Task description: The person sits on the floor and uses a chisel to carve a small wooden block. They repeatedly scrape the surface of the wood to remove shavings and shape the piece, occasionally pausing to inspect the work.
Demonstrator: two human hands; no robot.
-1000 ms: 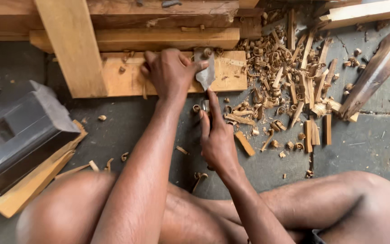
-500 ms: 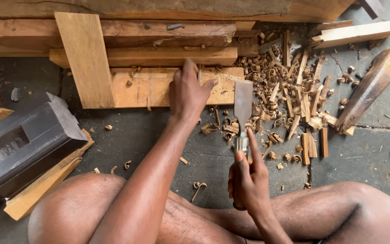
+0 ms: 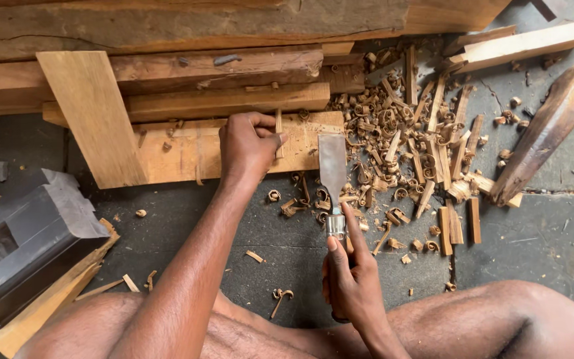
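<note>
Fingers of the right hand (image 3: 352, 282) are wrapped tight around the handle of a wide chisel (image 3: 333, 174), index finger stretched up along it, blade flat and pointing at the wooden board (image 3: 181, 149). Left hand (image 3: 247, 146) sits on that board, fingers curled together, pinching a thin wood sliver (image 3: 278, 133). Shavings (image 3: 393, 139) are piled just right of the blade on the dark floor (image 3: 280, 246).
</note>
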